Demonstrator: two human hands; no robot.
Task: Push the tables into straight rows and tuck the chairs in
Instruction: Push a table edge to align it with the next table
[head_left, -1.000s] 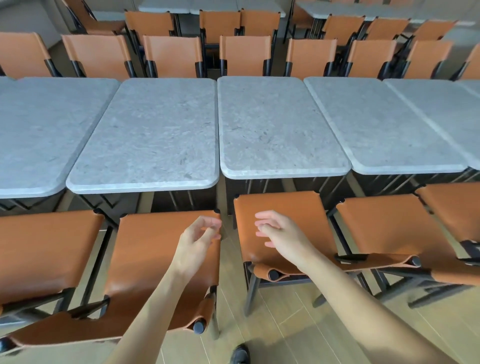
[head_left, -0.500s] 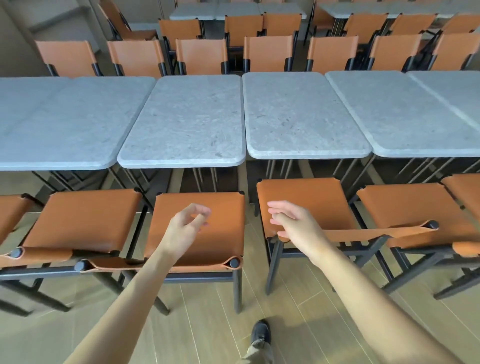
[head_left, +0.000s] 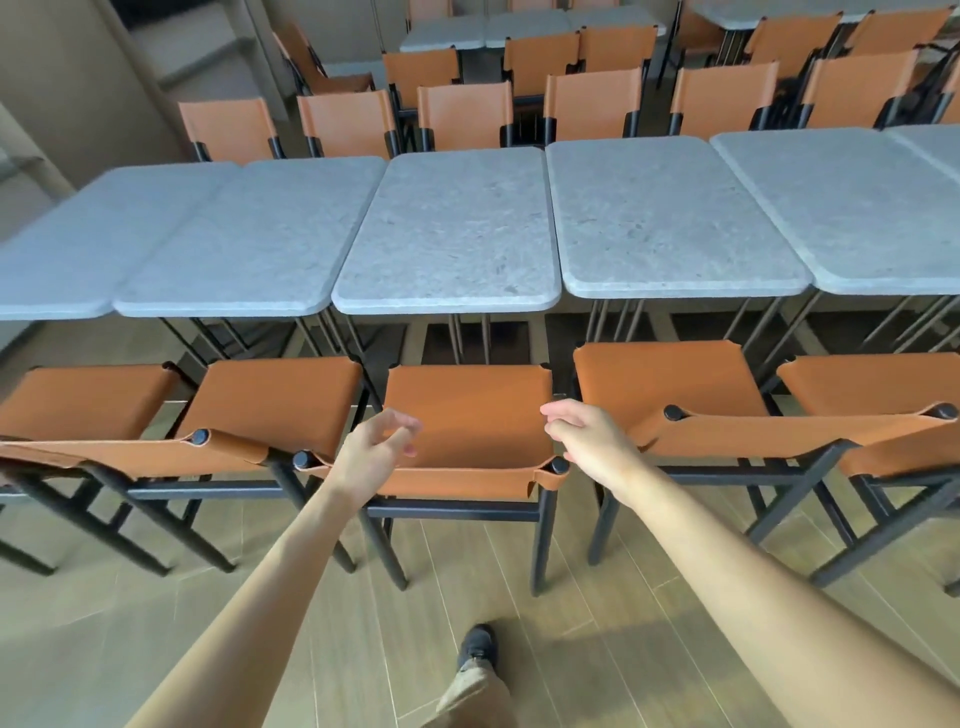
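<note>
A person's left hand and right hand, fingers loosely curled and empty, hovered over an orange chair facing a grey table.

This is a dining hall or canteen, the kind of room set out for many people to eat at once. Grey stone-look tables stand edge to edge in a long row from left to right, with a second row at the far end of the room. Identical chairs with orange leather seats and black metal frames line both sides of each row, the near ones backing onto a floor of wood-look planks. A plain beige wall closes the far left.
</note>
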